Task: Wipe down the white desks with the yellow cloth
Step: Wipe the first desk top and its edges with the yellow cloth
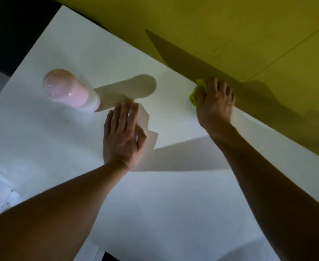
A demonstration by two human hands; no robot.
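The white desk (64, 147) fills most of the view. My right hand (214, 102) grips the bunched yellow cloth (195, 91) and holds it down on the desk at its far edge, right against the yellow partition. Only the cloth's left part shows past my fingers. My left hand (122, 132) rests flat on the desk near the middle, fingers straight and spread, holding nothing.
A pink and white bottle (70, 91) stands on the desk just left of my left hand. The yellow partition (230, 25) runs along the desk's far edge. A dark gap lies beyond the desk's left edge. Some faint paper lies at the lower left.
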